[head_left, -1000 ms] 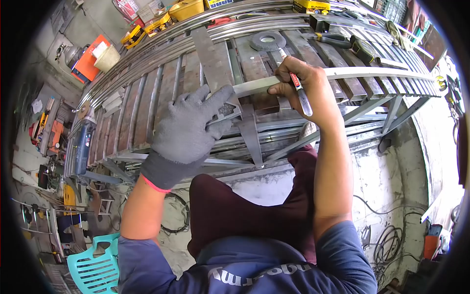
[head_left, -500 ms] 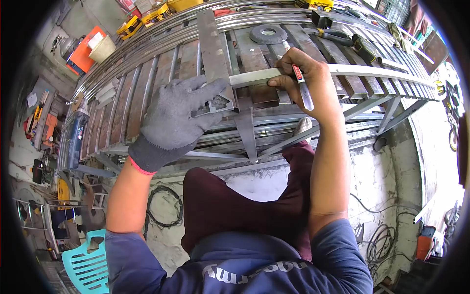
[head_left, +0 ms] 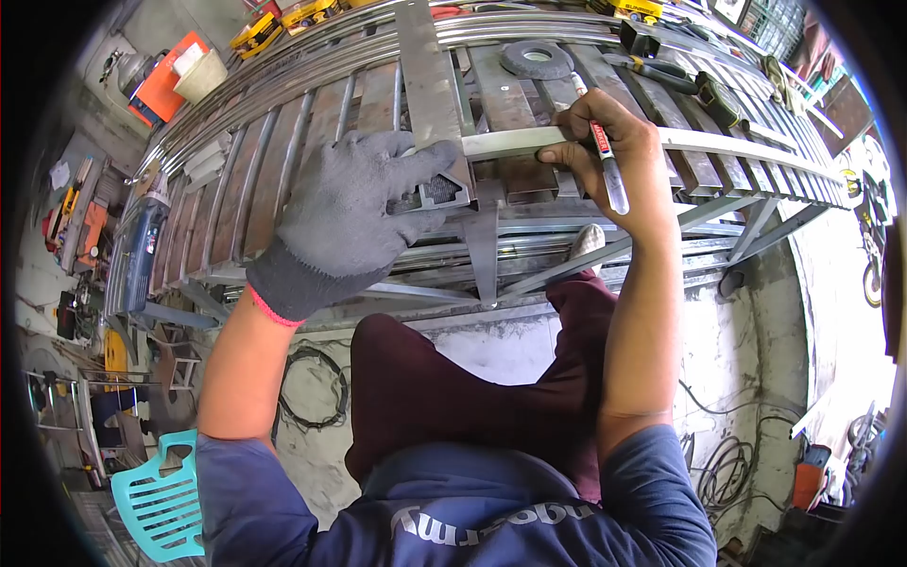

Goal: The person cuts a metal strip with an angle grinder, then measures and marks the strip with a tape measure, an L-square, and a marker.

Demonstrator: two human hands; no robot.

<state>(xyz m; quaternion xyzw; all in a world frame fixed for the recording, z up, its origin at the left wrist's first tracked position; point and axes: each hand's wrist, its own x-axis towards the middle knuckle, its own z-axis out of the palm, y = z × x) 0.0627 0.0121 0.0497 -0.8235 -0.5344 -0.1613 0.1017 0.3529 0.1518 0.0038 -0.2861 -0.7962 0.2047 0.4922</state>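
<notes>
My left hand [head_left: 345, 213], in a grey knit glove, has its fingers closed around a small angular metal piece [head_left: 442, 192] with a dark textured inset. It lies against the near end of a wide flat steel bar [head_left: 420, 71] set across the bench. My bare right hand [head_left: 619, 156] holds a marker [head_left: 605, 151] with a red and white label, its white end pointing up and away. The thumb and fingers of this hand also rest on a long pale metal strip [head_left: 515, 144], running right from beside the wide bar.
On the slatted metal bench [head_left: 274, 142] lie a grinding disc [head_left: 537, 59], pliers [head_left: 652, 71] and a tape measure [head_left: 720, 99]. A blue power tool [head_left: 146, 255] sits at the left edge. Below are a teal plastic chair [head_left: 161, 501] and coiled cable [head_left: 316, 387] on the floor.
The whole view has shifted slightly, so the bench and its tools appear a little further right. Both hands keep nearly the same grip, with the marker still in the right.
</notes>
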